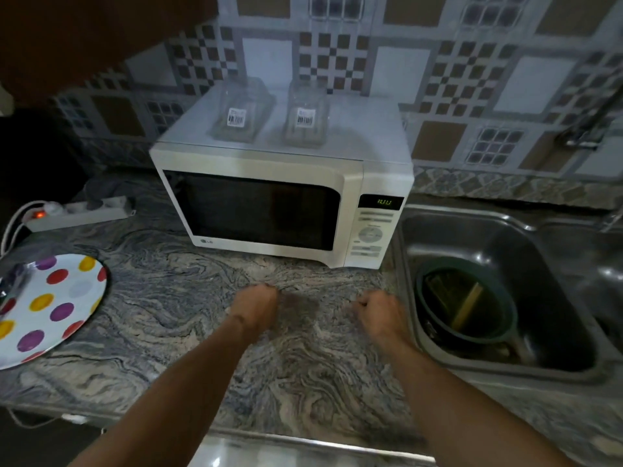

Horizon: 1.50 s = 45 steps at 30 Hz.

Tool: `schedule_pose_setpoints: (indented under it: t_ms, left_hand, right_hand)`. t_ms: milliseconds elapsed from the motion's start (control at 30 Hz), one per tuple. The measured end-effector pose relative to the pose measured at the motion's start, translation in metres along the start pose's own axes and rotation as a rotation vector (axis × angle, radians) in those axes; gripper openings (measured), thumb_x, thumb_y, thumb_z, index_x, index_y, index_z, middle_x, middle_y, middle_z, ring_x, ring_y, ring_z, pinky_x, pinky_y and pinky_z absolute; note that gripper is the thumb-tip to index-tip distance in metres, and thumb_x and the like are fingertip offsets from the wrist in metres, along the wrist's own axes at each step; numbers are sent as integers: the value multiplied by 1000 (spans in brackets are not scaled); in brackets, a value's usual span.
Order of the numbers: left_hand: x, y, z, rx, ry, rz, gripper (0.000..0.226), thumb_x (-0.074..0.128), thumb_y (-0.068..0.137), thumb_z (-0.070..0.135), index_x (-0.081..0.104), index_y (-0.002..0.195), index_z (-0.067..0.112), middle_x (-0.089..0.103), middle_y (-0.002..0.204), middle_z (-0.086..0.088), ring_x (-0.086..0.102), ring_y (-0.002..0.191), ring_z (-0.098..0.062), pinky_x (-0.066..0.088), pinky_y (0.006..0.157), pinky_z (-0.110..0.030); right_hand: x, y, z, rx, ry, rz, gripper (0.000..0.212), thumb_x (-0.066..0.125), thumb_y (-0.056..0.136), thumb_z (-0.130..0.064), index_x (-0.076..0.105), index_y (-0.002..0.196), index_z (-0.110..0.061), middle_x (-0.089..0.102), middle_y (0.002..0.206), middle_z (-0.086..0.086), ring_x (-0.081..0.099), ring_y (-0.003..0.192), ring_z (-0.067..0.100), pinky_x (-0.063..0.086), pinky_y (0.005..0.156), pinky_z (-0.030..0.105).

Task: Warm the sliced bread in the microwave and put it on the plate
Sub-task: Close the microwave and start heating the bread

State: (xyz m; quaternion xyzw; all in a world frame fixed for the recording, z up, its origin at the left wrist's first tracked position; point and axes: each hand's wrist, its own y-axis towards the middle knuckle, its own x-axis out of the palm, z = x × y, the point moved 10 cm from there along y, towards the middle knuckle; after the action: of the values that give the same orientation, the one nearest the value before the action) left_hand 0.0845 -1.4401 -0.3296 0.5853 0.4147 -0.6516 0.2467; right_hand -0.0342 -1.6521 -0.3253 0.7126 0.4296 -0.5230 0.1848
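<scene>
A white microwave (279,207) stands on the marble counter with its dark door closed and green digits lit on its display (381,201). A white plate with coloured dots (64,298) lies at the counter's left edge; something shiny and blurred rests on its left side. No bread is visible. My left hand (256,306) and my right hand (379,315) rest as loose fists on the counter in front of the microwave, holding nothing.
Two clear plastic containers (242,112) (305,114) sit on top of the microwave. A power strip (77,212) with a red light lies at the left. A steel sink (499,291) on the right holds a dark bowl (465,308).
</scene>
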Motion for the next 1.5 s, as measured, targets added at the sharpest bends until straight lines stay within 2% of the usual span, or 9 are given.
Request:
schedule_pose_setpoints:
  t_ms: [100,200,267,467,933,1133,1267,1367,1500]
  left_hand:
    - [-46,18,24,-2,-267,156,21,50,94,20,67,106,16,70,101,-9,67,93,-30,53,78,-36]
    - [-93,34,42,-13,-646,346,29,63,90,30,67,116,17,73,102,-4,68,97,-26,54,83,-35]
    - [-118,46,59,40,-750,383,34,68,86,38,68,113,17,74,101,-1,68,96,-22,55,83,-34]
    - [-146,78,76,1,-708,299,52,60,86,61,71,103,13,73,97,-7,69,85,-26,58,77,-40]
    - [-149,83,77,38,-810,214,42,70,84,51,71,103,13,73,96,-2,71,80,-18,62,74,-37]
    - [-141,87,78,29,-804,223,48,66,84,55,69,110,15,71,105,-3,68,92,-20,59,82,-39]
    - [-138,89,77,15,-792,237,56,61,78,65,66,113,21,69,111,-3,67,97,-22,58,84,-42]
    - [-139,85,78,13,-798,247,50,63,81,61,68,110,20,70,106,-4,68,93,-23,58,83,-42]
    - [-142,79,79,17,-777,261,46,61,84,59,70,105,18,70,97,-4,68,86,-24,58,78,-40]
  right_hand:
    - [-27,20,18,128,79,30,23,70,87,-46,62,78,-26,66,86,0,64,83,20,48,69,27]
    - [-50,37,25,175,94,82,50,74,81,-54,59,114,-20,67,111,8,64,104,29,50,78,34]
    - [-58,47,23,179,83,83,59,73,81,-56,57,122,-17,67,116,11,64,108,31,52,80,36]
    - [-64,65,5,121,50,67,60,66,83,-61,62,122,-16,68,118,13,65,106,32,52,82,37]
    - [-73,68,3,128,43,106,48,69,83,-59,69,109,-19,71,110,8,67,100,29,47,78,34]
    - [-103,74,-19,20,201,11,47,85,71,-43,68,107,-17,71,103,3,66,87,20,57,80,34]
    - [-157,71,-40,-170,262,140,77,83,54,-50,52,122,-31,59,114,-3,61,100,18,56,85,39]
    - [-195,51,-63,-257,293,201,88,79,69,-36,33,145,-30,45,140,4,50,125,25,47,102,46]
    - [-212,32,-96,-380,117,197,90,63,91,-34,6,159,-18,7,166,1,9,152,19,15,123,40]
